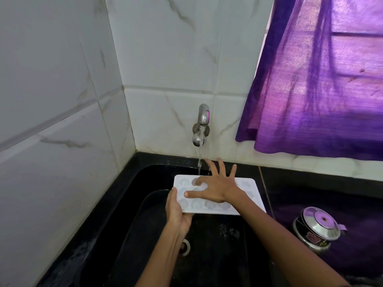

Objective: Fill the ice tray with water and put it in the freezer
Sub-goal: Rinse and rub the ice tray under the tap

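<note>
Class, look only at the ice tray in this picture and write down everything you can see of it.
The ice tray is a white, flat rectangle with rounded corners, plastic or silicone by its look, with rows of shallow shaped moulds. It is held roughly level over the black sink, its far edge under the tap's running stream. The left hand grips its near left corner; the right hand lies spread on top, fingers straight. How full the moulds are cannot be told.

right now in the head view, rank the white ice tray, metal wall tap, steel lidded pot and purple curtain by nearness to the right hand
1. White plastic ice tray: under the right hand, touching.
2. Metal wall tap: just behind, above it.
3. Steel lidded pot: on the right counter.
4. Purple curtain: upper right. Its order with the pot is uncertain.
</note>
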